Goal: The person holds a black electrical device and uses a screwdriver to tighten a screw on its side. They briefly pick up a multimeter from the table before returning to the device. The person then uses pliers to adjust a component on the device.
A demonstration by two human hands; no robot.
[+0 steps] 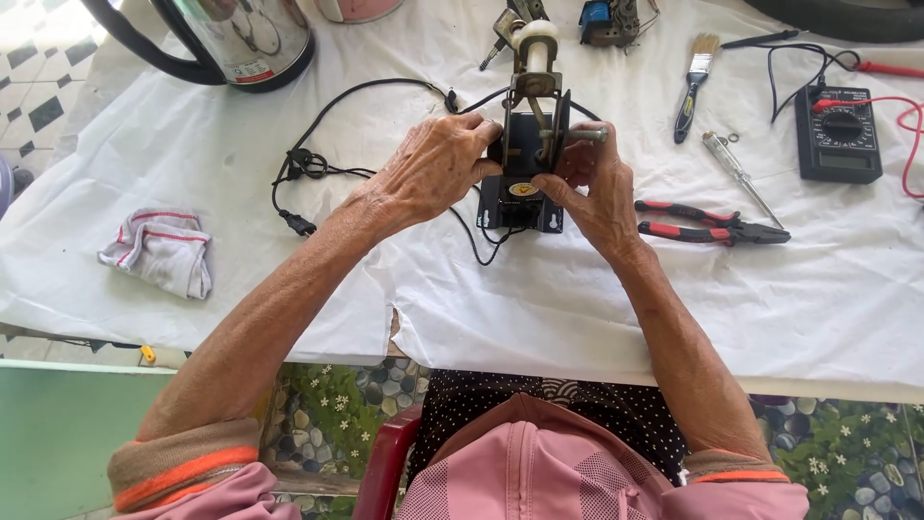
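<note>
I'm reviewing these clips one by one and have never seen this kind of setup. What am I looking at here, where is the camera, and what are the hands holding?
There is no machine here: a seated person works with two bare hands, and the single camera sits on their head, looking down. The left hand and right hand both grip a small black motor unit with a metal shaft and a black power cord trailing from it. It rests on a white cloth covering the table. Around it lie red-handled pliers, a screwdriver, a paintbrush, a black multimeter with red leads, a folded rag and a steel kettle.
</note>
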